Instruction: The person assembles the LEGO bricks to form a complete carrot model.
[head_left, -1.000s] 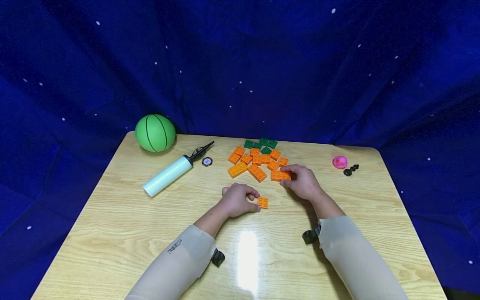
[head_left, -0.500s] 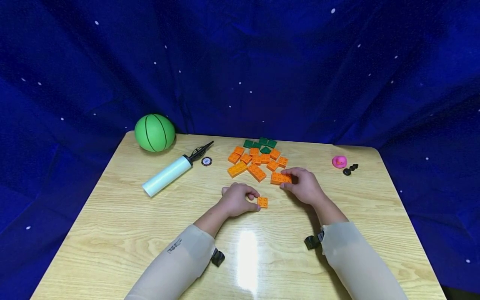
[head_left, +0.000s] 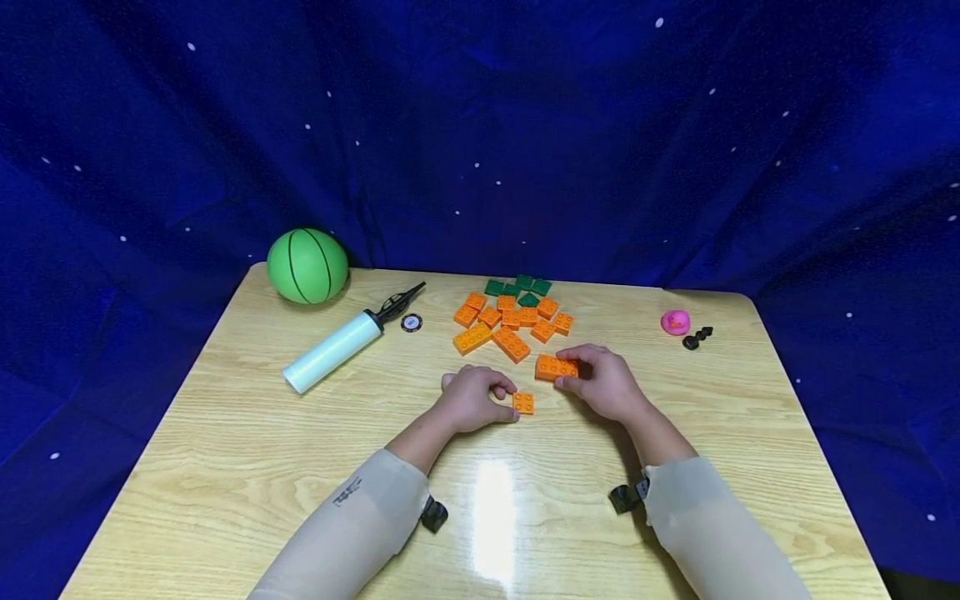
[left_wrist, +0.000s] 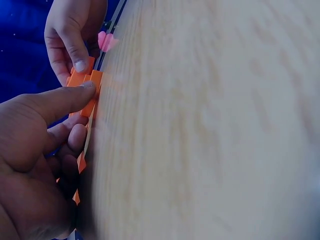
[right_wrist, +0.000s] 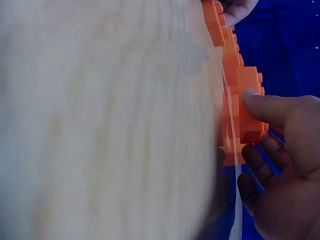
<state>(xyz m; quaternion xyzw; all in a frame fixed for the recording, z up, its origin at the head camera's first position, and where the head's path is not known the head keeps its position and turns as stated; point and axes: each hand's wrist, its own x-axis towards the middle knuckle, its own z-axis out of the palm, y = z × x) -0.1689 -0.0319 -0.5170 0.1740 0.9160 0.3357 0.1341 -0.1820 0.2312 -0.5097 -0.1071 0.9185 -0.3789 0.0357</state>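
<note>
Between thumb and fingers, my left hand [head_left: 475,401] pinches a small square orange toy brick [head_left: 523,403] near the middle of the table. My right hand [head_left: 606,382] grips a longer orange brick [head_left: 556,367] by its right end, just behind and to the right of the square one. The two bricks are apart. In the right wrist view the thumb presses the side of the long brick [right_wrist: 250,112], studs facing away from the table. Behind the hands lies a loose group of orange bricks [head_left: 512,342], with several green bricks [head_left: 528,299] at its back.
A green ball [head_left: 307,266] sits at the table's back left corner. A hand pump [head_left: 333,352] with a black nozzle and a poker chip [head_left: 411,322] lie left of the bricks. At the right are a pink rubber duck [head_left: 676,322] and a small black object [head_left: 697,337].
My right hand has drawn the long orange brick toward me and away from the group. My left hand has kept its place with the square brick.
</note>
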